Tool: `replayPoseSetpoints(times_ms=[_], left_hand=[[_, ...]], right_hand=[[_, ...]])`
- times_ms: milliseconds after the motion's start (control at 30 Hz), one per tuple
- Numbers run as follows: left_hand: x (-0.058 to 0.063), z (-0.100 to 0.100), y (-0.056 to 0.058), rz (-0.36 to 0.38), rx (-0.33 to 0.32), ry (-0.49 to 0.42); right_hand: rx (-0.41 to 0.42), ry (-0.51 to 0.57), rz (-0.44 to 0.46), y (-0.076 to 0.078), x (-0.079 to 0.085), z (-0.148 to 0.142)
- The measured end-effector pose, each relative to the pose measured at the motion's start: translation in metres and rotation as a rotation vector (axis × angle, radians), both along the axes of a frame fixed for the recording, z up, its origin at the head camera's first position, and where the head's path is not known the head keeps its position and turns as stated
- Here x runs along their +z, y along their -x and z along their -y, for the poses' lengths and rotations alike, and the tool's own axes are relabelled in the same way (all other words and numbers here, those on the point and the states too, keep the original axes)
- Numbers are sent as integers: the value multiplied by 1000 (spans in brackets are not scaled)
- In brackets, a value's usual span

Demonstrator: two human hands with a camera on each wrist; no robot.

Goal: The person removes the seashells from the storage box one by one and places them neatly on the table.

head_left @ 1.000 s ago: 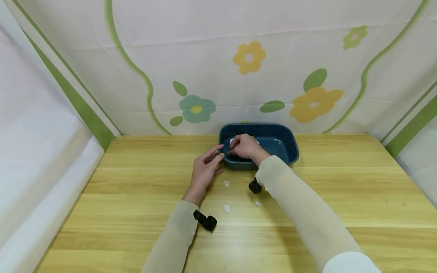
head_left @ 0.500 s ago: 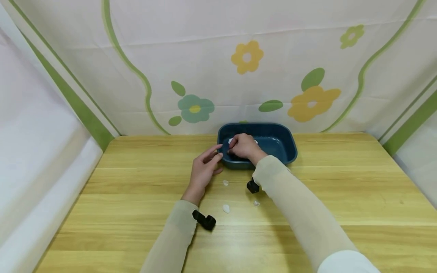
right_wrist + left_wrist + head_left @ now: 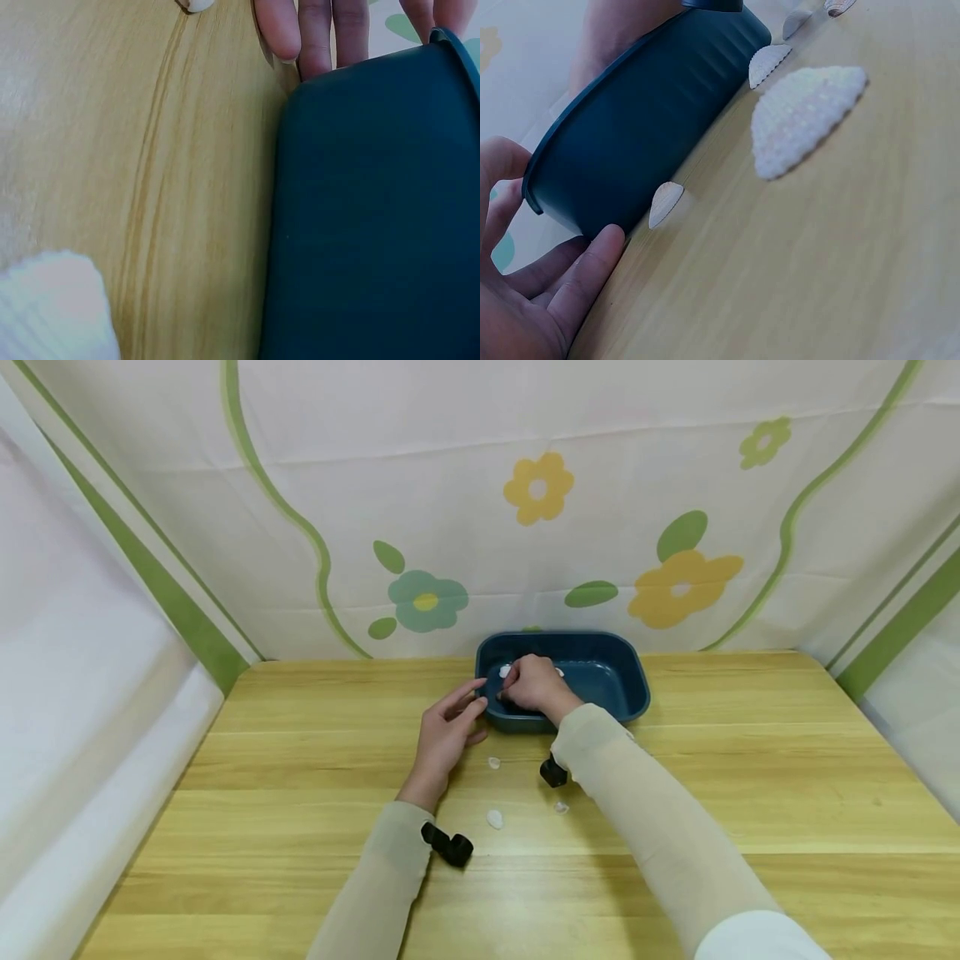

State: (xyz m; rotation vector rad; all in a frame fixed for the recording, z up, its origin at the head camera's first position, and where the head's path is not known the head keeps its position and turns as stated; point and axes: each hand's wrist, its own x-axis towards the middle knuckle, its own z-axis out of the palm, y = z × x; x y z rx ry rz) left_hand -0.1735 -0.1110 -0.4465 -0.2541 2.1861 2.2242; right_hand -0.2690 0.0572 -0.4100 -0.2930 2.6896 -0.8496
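the bin [image 3: 603, 683] is deep blue, glossy on its bare floor, oblong with rounded corners and a thin rim; in the left wrist view its outer wall looks plain, with faint vertical ridges toward one end. the shells are small and mostly white. the biggest in the left wrist view, the scalloped shell [image 3: 806, 120], is bumpy and fan-shaped with a toothed edge; the tan shell [image 3: 666, 204] is smaller, smooth and pointed; the banded shell [image 3: 839, 6], cut by the edge of that view, shows brownish stripes.

the left hand [image 3: 444, 737] has its fingers apart, thumb and forefinger tips touching the rim at the bin's left end, the others lower against the end wall. the right hand [image 3: 534, 682] is down inside the bin, fingers curled in together; their tips are in shadow, so whether they pinch anything cannot be told.

so the bin lies just right of the left hand and around the right hand. the first white shell [image 3: 506, 671] sits inside it, just beside the right hand's fingers; the second white shell [image 3: 559, 672] shows behind that hand. the tan shell rests on the table [image 3: 300, 752], near the left hand's lower fingers, and the scalloped shell lies farther from them, toward the person.
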Motion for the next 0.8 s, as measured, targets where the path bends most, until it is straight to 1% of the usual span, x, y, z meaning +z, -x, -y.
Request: replayPoseSetpoints(times_ms=[233, 433, 800], left_hand=[[1, 0, -1, -5, -2, -3], [-1, 0, -1, -5, -1, -2], [-1, 1, -1, -22, -9, -7]], right_hand=[[9, 25, -6, -1, 0, 0], [19, 41, -17, -3, -3, 0], [31, 57, -62, -2, -3, 1]])
